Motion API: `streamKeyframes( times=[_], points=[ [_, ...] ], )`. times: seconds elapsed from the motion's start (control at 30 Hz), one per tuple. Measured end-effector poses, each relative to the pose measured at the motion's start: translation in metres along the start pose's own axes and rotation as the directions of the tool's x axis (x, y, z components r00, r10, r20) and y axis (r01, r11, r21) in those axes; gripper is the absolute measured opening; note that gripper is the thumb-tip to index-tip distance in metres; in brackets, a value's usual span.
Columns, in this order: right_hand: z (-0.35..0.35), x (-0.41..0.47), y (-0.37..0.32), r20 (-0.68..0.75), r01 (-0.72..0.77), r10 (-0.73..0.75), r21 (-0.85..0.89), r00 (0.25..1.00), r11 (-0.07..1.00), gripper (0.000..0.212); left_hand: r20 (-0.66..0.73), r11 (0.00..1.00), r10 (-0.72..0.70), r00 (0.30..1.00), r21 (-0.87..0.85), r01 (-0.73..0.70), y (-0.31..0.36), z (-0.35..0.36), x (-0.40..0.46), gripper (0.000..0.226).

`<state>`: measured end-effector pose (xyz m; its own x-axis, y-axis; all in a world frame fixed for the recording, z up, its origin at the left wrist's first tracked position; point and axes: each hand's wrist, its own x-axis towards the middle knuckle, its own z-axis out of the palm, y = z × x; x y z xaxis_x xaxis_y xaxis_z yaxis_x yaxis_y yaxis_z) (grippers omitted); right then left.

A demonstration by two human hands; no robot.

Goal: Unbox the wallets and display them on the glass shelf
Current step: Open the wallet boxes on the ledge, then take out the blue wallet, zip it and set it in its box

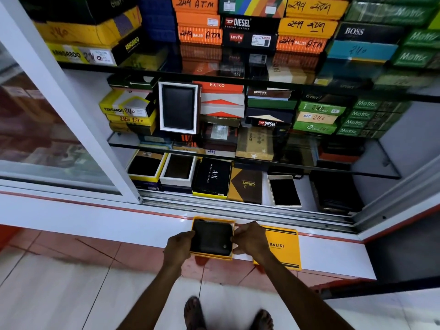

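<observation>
Wallet (211, 237): black, folded, lying flat in the open yellow box (213, 256); a small metal stud shows near its right corner.
Box place: on the white surface (119, 225) in front of the cabinet, just left of the yellow BALISI lid (284, 248).
Left hand (179, 244): my fingers closed on the box's left wall, steadying it.
Right hand (250, 238): my fingertips pinch at the wallet's right edge and box rim; I cannot tell which they hold.
Handling, my guess: light, soft leather with some flex, smooth but not slippery, not fragile; the cardboard box will crush if squeezed.
Where my grip belongs: the wallet's 2 short edges, thumbs under, lifting straight up out of the snug tray.
Glass shelf (371, 160): above and beyond the box, inside the cabinet, bare at its right end.
</observation>
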<state>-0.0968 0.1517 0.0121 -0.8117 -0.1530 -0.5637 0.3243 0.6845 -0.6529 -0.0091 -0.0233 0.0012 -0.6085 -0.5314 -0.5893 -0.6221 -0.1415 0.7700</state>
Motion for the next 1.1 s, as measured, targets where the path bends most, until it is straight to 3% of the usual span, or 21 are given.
streamKeyframes(
  times=[0.17,0.27,0.33,0.4,0.43,0.5,0.57,0.67,0.73,0.8,0.9,1.0,1.1],
  points=[
    [0.005,-0.001,0.014,-0.12,0.008,-0.001,0.057,0.993,0.998,0.019,0.005,0.992,0.045,0.999,0.118,-0.045,-0.002,-0.001,0.001,0.022],
    [-0.002,-0.006,0.015,-0.195,0.173,-0.221,-0.236,0.956,0.956,0.016,0.017,0.911,0.23,0.973,0.347,-0.221,-0.003,0.001,-0.003,0.034],
    [-0.014,-0.015,0.018,-0.21,0.22,-0.334,-0.428,0.919,0.876,0.031,0.083,0.72,0.425,0.901,0.572,-0.392,0.0,0.007,-0.008,0.056],
    [-0.031,-0.024,0.026,-0.255,0.212,-0.426,-0.586,0.868,0.782,0.043,0.235,0.368,0.621,0.748,0.755,-0.543,0.001,0.023,-0.014,0.064],
    [-0.036,-0.026,0.033,-0.261,0.19,-0.466,-0.668,0.846,0.719,0.049,0.32,0.214,0.667,0.673,0.783,-0.584,0.002,0.032,-0.019,0.067],
    [-0.049,-0.027,0.049,-0.291,0.106,-0.487,-0.765,0.824,0.635,0.06,0.462,0.002,0.678,0.572,0.777,-0.63,0.002,0.053,-0.029,0.072],
    [-0.06,-0.027,0.068,-0.298,0.056,-0.463,-0.791,0.835,0.609,0.067,0.571,-0.126,0.654,0.497,0.73,-0.672,0.001,0.077,-0.038,0.075],
    [-0.074,-0.029,0.09,-0.313,0.002,-0.401,-0.786,0.861,0.619,0.07,0.668,-0.208,0.589,0.456,0.67,-0.713,-0.002,0.103,-0.044,0.071],
    [-0.083,-0.033,0.1,-0.339,-0.022,-0.34,-0.736,0.877,0.677,0.068,0.702,-0.186,0.525,0.482,0.647,-0.74,-0.005,0.114,-0.043,0.067],
    [-0.087,-0.034,0.106,-0.316,-0.019,-0.206,-0.584,0.926,0.811,0.057,0.699,-0.071,0.427,0.574,0.658,-0.749,-0.005,0.124,-0.042,0.064],
    [-0.094,-0.027,0.109,-0.293,-0.05,-0.037,-0.286,0.955,0.957,0.042,0.608,0.178,0.411,0.679,0.677,-0.714,-0.002,0.137,-0.041,0.058],
    [-0.102,-0.019,0.114,-0.214,-0.076,0.043,-0.148,0.976,0.986,0.035,0.492,0.499,0.319,0.81,0.64,-0.585,0.004,0.148,-0.041,0.052],
    [-0.114,-0.017,0.116,-0.144,-0.077,0.065,-0.081,0.987,0.994,0.035,0.446,0.719,0.212,0.87,0.531,-0.448,0.013,0.153,-0.043,0.048]
  ],
)
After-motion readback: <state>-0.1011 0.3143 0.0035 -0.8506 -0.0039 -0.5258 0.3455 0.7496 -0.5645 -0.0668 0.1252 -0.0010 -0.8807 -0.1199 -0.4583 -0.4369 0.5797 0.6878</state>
